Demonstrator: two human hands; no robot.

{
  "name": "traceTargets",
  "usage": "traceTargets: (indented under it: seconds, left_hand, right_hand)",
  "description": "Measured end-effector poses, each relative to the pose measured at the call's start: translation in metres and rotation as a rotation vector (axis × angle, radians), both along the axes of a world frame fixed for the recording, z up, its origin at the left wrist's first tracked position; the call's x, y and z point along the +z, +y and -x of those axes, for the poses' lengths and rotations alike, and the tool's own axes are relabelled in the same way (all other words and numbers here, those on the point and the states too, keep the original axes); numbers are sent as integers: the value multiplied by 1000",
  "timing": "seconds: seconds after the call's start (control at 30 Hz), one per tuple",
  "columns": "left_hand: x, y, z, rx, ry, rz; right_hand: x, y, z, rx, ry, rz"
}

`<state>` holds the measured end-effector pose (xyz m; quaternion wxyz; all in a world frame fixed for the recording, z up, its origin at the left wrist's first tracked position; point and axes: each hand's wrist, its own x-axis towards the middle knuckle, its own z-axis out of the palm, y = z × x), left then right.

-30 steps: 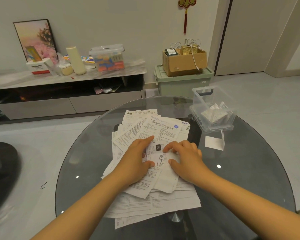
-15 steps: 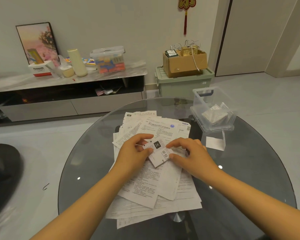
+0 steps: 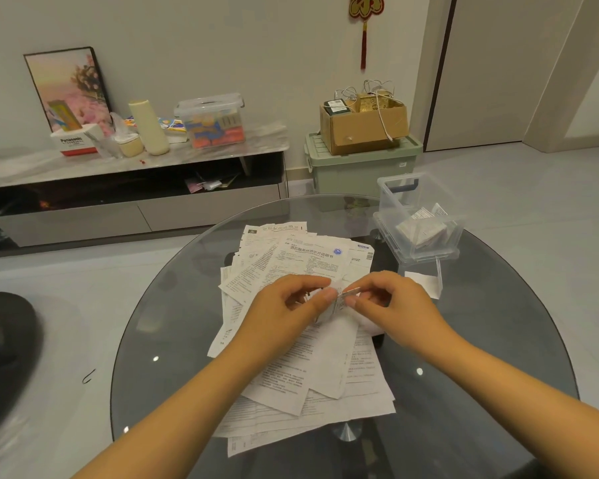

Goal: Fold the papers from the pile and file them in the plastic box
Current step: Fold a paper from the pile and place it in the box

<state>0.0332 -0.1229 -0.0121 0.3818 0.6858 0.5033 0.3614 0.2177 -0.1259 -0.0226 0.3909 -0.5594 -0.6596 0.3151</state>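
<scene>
in the middle of the frame, the left hand (image 3: 291, 307) and the right hand (image 3: 391, 305) are pinching a small paper (image 3: 339, 300) over the pile (image 3: 301, 357). i think they should match the edges, press flat, then carry it to the plastic box (image 3: 417, 216) at the upper right.

left hand (image 3: 284, 305) and right hand (image 3: 391, 305) raised side by side, fingertips pinching, forearms extended

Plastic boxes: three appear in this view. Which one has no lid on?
The clear box on the glass table, holding folded papers; the others are lidded.
</scene>
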Motion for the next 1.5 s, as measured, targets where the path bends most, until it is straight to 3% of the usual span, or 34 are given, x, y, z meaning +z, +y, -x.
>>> traceTargets:
  seconds: [0.1,0.23,0.37,0.6,0.9,1.03,1.2,1.33,1.5]
  left_hand:
    - [-1,0,-5,2,10,-24]
    - [-2,1,-17,27,-43,-13]
    - [-2,2,-30,51,-93,51]
    - [3,7,-54,41,34,111]
    - [10,17,-108,115,-226,56]
    - [11,26,-133,45,-258,99]
    - [4,38,-152,43,-170,22]
    - [-5,45,-158,122,-136,-17]
    - [-21,55,-154,69,45,-40]
  right_hand:
    - [-2,3,-4,-33,-1,28]
    - [0,3,-10,-33,202,157]
    - [4,0,-18,-45,203,121]
    - [10,-8,-37,-127,239,66]
    - [16,-9,-68,-237,494,197]
    - [22,-4,-86,-346,440,109]
    - [26,10,-106,-429,309,88]
    - [14,23,-109,-398,126,136]
    - [-6,36,-105,-307,48,168]
